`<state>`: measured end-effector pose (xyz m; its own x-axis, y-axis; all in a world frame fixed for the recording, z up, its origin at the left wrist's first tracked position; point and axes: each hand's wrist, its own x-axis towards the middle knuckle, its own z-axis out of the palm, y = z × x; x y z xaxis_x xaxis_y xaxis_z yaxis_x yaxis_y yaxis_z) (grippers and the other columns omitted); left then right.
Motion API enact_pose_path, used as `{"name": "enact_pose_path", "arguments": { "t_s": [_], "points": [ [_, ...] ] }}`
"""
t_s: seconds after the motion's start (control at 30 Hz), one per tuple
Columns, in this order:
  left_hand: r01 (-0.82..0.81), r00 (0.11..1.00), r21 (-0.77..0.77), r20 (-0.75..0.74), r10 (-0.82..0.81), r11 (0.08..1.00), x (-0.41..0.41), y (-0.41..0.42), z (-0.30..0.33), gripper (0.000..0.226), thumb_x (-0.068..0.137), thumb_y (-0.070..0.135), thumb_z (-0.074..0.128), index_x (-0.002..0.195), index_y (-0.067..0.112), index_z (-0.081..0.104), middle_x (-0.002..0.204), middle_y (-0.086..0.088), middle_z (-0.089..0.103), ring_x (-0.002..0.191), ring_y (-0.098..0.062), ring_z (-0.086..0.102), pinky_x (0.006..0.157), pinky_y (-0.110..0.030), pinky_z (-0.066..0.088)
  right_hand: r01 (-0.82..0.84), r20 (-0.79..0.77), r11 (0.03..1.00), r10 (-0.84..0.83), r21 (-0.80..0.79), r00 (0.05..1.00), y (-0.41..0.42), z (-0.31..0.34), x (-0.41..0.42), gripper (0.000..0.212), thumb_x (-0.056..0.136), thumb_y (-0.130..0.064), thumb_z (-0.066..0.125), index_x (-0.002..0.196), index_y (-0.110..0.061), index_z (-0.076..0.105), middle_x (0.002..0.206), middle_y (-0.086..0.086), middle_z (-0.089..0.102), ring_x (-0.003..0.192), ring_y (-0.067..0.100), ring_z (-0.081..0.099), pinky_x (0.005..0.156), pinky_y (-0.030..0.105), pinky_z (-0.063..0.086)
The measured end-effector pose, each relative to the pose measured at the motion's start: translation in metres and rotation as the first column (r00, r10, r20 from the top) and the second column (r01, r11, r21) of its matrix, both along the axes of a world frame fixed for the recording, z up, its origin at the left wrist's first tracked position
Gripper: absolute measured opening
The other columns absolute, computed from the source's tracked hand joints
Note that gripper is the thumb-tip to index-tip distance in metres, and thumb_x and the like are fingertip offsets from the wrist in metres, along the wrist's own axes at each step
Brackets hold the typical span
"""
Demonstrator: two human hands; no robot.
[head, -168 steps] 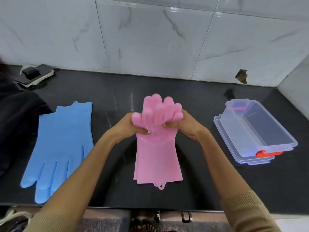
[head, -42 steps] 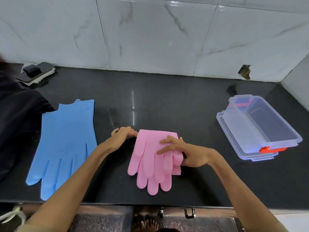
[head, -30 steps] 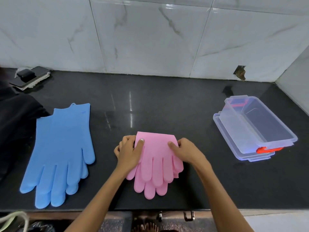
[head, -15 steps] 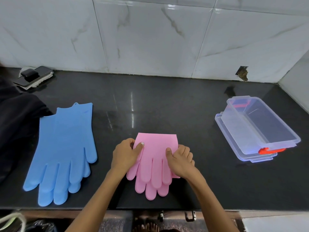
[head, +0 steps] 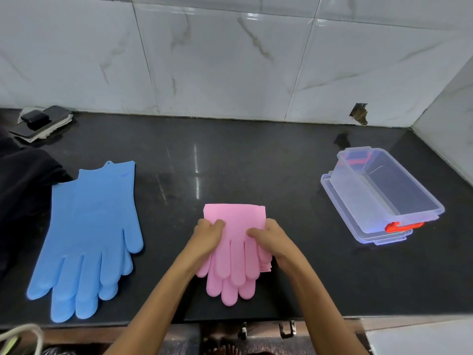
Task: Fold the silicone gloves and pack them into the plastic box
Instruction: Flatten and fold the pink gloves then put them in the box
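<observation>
Pink silicone gloves, stacked as a pair and folded once, lie at centre front of the black counter, cuff fold at 12 o'clock and fingertips pointing to 6 o'clock. Your left hand and right hand each grasp a side edge of the bundle, thumbs pressed on top and fingers curled under the edges.

To do this step well, keep both thumbs down on the upper layer so the springy silicone does not unfold, and square the side edges before you lift. The bundle looks about as wide as the box opening, so a second fold may be needed; judge this before carrying it. Lift both edges together, so that the loose fingers do not trail.

Clear plastic box with red latches stands at 3 o'clock, well apart from the bundle, open and resting on its lid. Blue silicone gloves lie flat and unfolded at 9 o'clock. A dark cloth sits at the left edge. A phone on a folded rag lies at 10 o'clock against the wall. The counter is glossy stone; white marble-look tiles back it, with a chipped hole at 1 o'clock.
</observation>
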<state>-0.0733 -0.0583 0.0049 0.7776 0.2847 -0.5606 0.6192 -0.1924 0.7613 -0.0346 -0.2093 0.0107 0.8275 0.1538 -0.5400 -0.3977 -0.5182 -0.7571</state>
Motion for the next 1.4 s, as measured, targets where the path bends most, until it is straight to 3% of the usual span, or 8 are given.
{"name": "enact_pose_path", "arguments": {
  "t_s": [0.27,0.4,0.53,0.8,0.93,1.03,1.13,1.4],
  "points": [
    [0.068,0.956,-0.186,0.293,-0.01,0.98,0.011,0.015,0.036,0.027,0.094,0.017,0.043,0.12,0.011,0.041,0.115,-0.002,0.052,0.095,-0.011,0.057,0.077,-0.024,0.046,-0.081,0.244,0.906,-0.024,0.414,0.97,-0.014,0.034,0.021,0.041,0.091,0.001,0.054,0.13,-0.01,0.047,0.121,0.008,0.064,0.109,0.022,0.062,0.095,0.041,0.05],
    [0.113,0.624,-0.029,0.78,-0.048,0.993,0.026,0.026,0.064,0.036,0.087,-0.01,0.055,0.111,0.017,0.052,0.103,0.006,0.06,0.092,0.004,0.058,0.076,-0.014,0.05,-0.212,0.591,0.878,-0.095,0.428,0.801,-0.016,0.078,0.042,0.04,0.081,0.02,0.055,0.088,-0.019,0.058,0.079,-0.015,0.068,0.073,-0.006,0.061,0.063,0.012,0.048],
    [-0.029,0.48,0.116,0.873,-0.088,0.993,0.036,0.032,0.056,0.038,0.073,-0.023,0.062,0.087,0.013,0.06,0.106,-0.009,0.063,0.109,-0.024,0.057,0.086,-0.03,0.049,-0.162,0.802,0.961,-0.086,0.223,0.592,-0.012,0.077,0.051,0.056,0.068,0.024,0.06,0.065,-0.032,0.057,0.103,-0.015,0.055,0.103,0.005,0.053,0.087,0.022,0.042],
    [0.066,0.676,0.372,0.665,-0.316,0.926,0.01,0.036,-0.025,0.052,0.074,-0.021,0.048,0.078,0.028,0.063,0.101,0.012,0.062,0.1,-0.008,0.058,0.09,-0.026,0.048,-0.18,0.646,0.984,0.129,0.014,0.753,-0.026,-0.026,0.034,0.044,0.073,0.023,0.045,0.059,-0.013,0.067,0.099,-0.012,0.042,0.089,-0.01,0.047,0.081,0.006,0.037],
    [0.162,0.756,0.376,0.547,-0.36,0.912,0.014,0.048,-0.019,0.064,0.08,-0.015,0.037,0.111,0.038,0.053,0.12,0.012,0.044,0.103,0.0,0.052,0.08,-0.011,0.045,-0.306,0.55,0.947,0.307,-0.097,0.776,-0.044,-0.016,0.039,0.078,0.066,0.023,0.028,0.102,-0.039,0.058,0.112,-0.014,0.049,0.105,0.006,0.053,0.099,0.018,0.042],
    [0.071,0.847,0.344,0.475,-0.239,0.936,0.029,0.045,-0.009,0.039,0.093,0.006,0.047,0.13,0.019,0.047,0.12,0.011,0.042,0.091,0.0,0.054,0.07,-0.009,0.04,-0.156,0.489,0.986,0.167,-0.064,0.856,-0.04,-0.004,0.048,0.048,0.084,0.007,0.042,0.122,-0.02,0.054,0.118,-0.002,0.057,0.095,0.012,0.062,0.087,0.029,0.05],
    [0.054,0.905,0.359,0.378,-0.198,0.932,0.043,0.032,-0.002,0.037,0.092,0.029,0.055,0.124,0.011,0.053,0.108,0.006,0.055,0.092,-0.012,0.055,0.076,-0.023,0.042,-0.017,0.466,0.992,0.073,-0.123,0.882,-0.022,-0.001,0.053,0.032,0.086,-0.031,0.061,0.114,-0.015,0.059,0.102,-0.005,0.062,0.089,0.012,0.061,0.071,0.021,0.044],
    [0.05,0.89,0.375,0.403,-0.212,0.926,0.046,0.023,-0.003,0.017,0.096,0.027,0.047,0.104,0.013,0.043,0.106,-0.004,0.057,0.095,-0.023,0.056,0.079,-0.037,0.049,0.047,0.564,0.994,0.016,-0.097,0.825,0.001,-0.013,0.051,0.011,0.097,-0.021,0.05,0.086,-0.017,0.051,0.07,-0.012,0.053,0.061,0.005,0.049,0.052,0.018,0.034]
  ]
}}
